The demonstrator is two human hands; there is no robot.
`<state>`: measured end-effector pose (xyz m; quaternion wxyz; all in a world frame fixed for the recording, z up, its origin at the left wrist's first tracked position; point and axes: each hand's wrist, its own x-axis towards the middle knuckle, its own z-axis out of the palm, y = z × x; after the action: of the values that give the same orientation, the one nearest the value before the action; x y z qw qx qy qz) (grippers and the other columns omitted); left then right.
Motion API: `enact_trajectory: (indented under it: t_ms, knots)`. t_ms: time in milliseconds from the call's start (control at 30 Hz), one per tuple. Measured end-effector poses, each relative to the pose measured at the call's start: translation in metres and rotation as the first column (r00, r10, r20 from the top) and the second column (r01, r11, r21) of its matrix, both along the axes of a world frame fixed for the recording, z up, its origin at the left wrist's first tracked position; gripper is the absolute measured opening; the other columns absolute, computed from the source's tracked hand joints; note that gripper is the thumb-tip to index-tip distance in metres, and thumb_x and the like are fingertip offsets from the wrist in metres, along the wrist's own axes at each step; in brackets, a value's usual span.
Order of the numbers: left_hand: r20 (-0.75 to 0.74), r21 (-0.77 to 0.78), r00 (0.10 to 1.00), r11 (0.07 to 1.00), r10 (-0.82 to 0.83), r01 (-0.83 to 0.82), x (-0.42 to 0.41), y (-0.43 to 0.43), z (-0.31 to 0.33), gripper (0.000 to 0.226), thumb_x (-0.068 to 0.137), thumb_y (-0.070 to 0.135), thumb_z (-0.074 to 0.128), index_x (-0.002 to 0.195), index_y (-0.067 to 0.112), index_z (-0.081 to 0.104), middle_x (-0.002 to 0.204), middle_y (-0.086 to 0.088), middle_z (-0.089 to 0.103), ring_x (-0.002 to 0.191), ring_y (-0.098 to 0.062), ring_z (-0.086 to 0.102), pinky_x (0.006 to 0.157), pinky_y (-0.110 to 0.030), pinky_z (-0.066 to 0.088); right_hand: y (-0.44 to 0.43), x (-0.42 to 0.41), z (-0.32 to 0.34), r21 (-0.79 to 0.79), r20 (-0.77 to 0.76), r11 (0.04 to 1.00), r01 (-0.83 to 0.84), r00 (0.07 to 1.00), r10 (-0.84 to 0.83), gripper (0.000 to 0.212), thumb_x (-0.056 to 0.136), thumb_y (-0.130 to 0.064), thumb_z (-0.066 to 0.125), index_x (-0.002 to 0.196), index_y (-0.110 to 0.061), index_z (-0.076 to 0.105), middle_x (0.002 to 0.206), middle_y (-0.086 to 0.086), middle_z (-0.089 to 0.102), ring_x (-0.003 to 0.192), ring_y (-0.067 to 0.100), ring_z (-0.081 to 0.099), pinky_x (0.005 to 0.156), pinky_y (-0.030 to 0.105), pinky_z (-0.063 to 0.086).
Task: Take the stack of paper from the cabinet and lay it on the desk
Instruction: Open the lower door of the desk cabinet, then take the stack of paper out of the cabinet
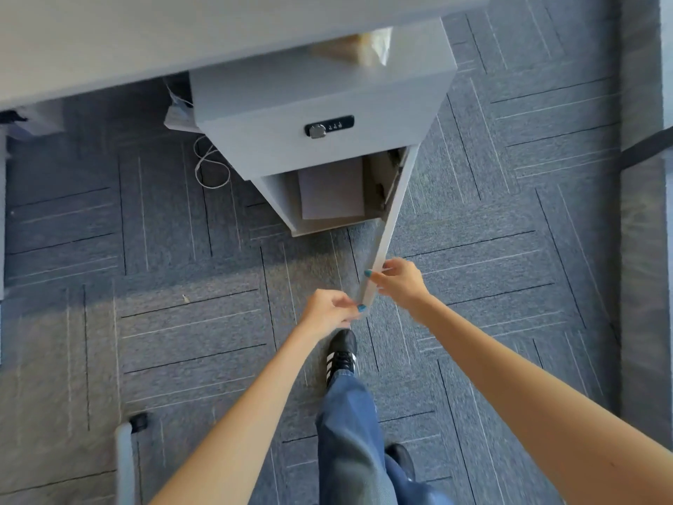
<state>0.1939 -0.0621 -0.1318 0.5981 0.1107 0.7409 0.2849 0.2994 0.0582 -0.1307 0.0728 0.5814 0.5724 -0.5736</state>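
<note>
Grey cabinet door point(391, 220) stands swung open, its free edge pinched by both hands: the left grip point(329, 310) at the lower corner, the right grip point(398, 280) just above. Beyond them, the paper stack point(331, 193) lies inside the cabinet point(320, 103), under the counter point(145, 34).

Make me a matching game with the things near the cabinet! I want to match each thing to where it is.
Things:
1. stack of paper
2. combination lock
3. cabinet door
4. white cord

Places:
A. on the carpet, left of the cabinet
B. swung open, its edge held by the left hand and right hand
C. inside the open bottom compartment
D. on the cabinet's front, above the opening

Pairs: 1-C, 2-D, 3-B, 4-A
</note>
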Motion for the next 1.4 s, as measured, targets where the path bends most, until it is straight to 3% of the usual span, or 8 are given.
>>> enact_trajectory:
  t_ms: [267, 500, 633, 700, 800, 1067, 1267, 1400]
  knots:
    - [-0.080, 0.085, 0.991, 0.990, -0.103, 0.110, 0.048, 0.009, -0.007, 0.027, 0.091, -0.003, 0.056, 0.113, 0.001, 0.069, 0.123, -0.014, 0.068, 0.117, -0.025, 0.061, 0.083, -0.025, 0.050, 0.021, 0.063, 0.010, 0.311, 0.232, 0.919, -0.243, 0.957, 0.175, 0.016, 0.081, -0.013, 0.058, 0.070, -0.002, 0.056, 0.077, 0.020, 0.064, 0.075, 0.036, 0.058, 0.060, 0.032, 0.037]
    - [-0.226, 0.147, 0.965, 0.975, -0.131, 0.167, 0.055, 0.036, -0.007, 0.030, 0.093, -0.010, 0.046, 0.115, -0.007, 0.066, 0.122, -0.021, 0.066, 0.115, -0.030, 0.062, 0.061, 0.002, 0.045, 0.041, 0.101, 0.014, 0.467, 0.485, 0.760, -0.452, 0.850, 0.207, 0.024, 0.081, 0.004, 0.050, 0.105, 0.004, 0.050, 0.107, 0.025, 0.066, 0.098, 0.043, 0.064, 0.073, 0.043, 0.046]
    - [-0.272, 0.171, 0.952, 0.966, -0.141, 0.192, 0.053, 0.047, -0.007, 0.030, 0.093, -0.008, 0.046, 0.112, -0.003, 0.068, 0.119, -0.019, 0.068, 0.114, -0.028, 0.063, 0.090, -0.019, 0.053, 0.030, 0.104, 0.003, 0.514, 0.441, 0.750, -0.417, 0.878, 0.185, 0.042, 0.086, 0.007, 0.047, 0.127, 0.001, 0.041, 0.133, 0.022, 0.053, 0.123, 0.038, 0.052, 0.085, 0.037, 0.045]
    - [-0.312, 0.177, 0.938, 0.961, -0.152, 0.214, 0.049, 0.053, -0.009, 0.030, 0.093, -0.005, 0.047, 0.111, 0.001, 0.069, 0.118, -0.015, 0.069, 0.112, -0.026, 0.064, 0.096, -0.028, 0.049, 0.018, 0.104, -0.005, 0.650, 0.440, 0.576, -0.495, 0.864, 0.247, 0.066, 0.084, 0.011, 0.041, 0.147, 0.000, 0.022, 0.157, 0.019, 0.026, 0.146, 0.032, 0.025, 0.117, 0.040, 0.029]
    - [-0.361, 0.197, 0.924, 0.958, -0.124, 0.206, 0.037, 0.062, -0.018, 0.031, 0.093, -0.003, 0.047, 0.111, 0.005, 0.070, 0.117, -0.009, 0.070, 0.109, -0.023, 0.066, 0.089, -0.024, 0.046, 0.009, 0.087, -0.018, 0.738, 0.394, 0.393, -0.549, 0.823, 0.410, 0.075, 0.073, 0.012, 0.036, 0.146, -0.002, 0.031, 0.157, 0.016, 0.030, 0.146, 0.030, 0.027, 0.121, 0.039, 0.018]
    - [-0.446, 0.257, 0.893, 0.948, -0.056, 0.187, -0.028, 0.097, -0.111, 0.027, 0.094, -0.004, 0.047, 0.109, 0.000, 0.069, 0.116, -0.011, 0.068, 0.104, -0.028, 0.066, 0.080, -0.021, 0.046, 0.032, 0.010, -0.109, 0.710, 0.315, 0.417, -0.567, 0.786, 0.532, 0.066, 0.071, 0.015, 0.046, 0.132, -0.008, 0.042, 0.137, 0.007, 0.045, 0.122, 0.029, 0.048, 0.070, 0.036, 0.044]
    - [-0.545, 0.297, 0.838, 0.937, 0.009, 0.183, -0.092, 0.126, -0.215, 0.029, 0.090, -0.009, 0.049, 0.104, 0.001, 0.072, 0.104, -0.006, 0.068, 0.094, -0.016, 0.059, 0.069, -0.001, 0.043, 0.074, -0.046, -0.222, 0.687, 0.324, 0.401, -0.605, 0.750, 0.577, 0.055, 0.079, 0.009, 0.048, 0.131, -0.009, 0.047, 0.135, 0.010, 0.048, 0.108, 0.036, 0.059, 0.079, 0.039, 0.048]
    - [-0.566, 0.329, 0.819, 0.936, 0.093, 0.121, -0.141, 0.152, -0.286, 0.031, 0.090, -0.014, 0.045, 0.092, 0.003, 0.071, 0.104, -0.011, 0.065, 0.098, -0.026, 0.059, 0.085, -0.028, 0.043, 0.110, -0.084, -0.293, 0.644, 0.224, 0.532, -0.550, 0.800, 0.557, 0.050, 0.085, 0.004, 0.048, 0.134, -0.007, 0.046, 0.139, 0.012, 0.048, 0.123, 0.032, 0.053, 0.097, 0.041, 0.046]
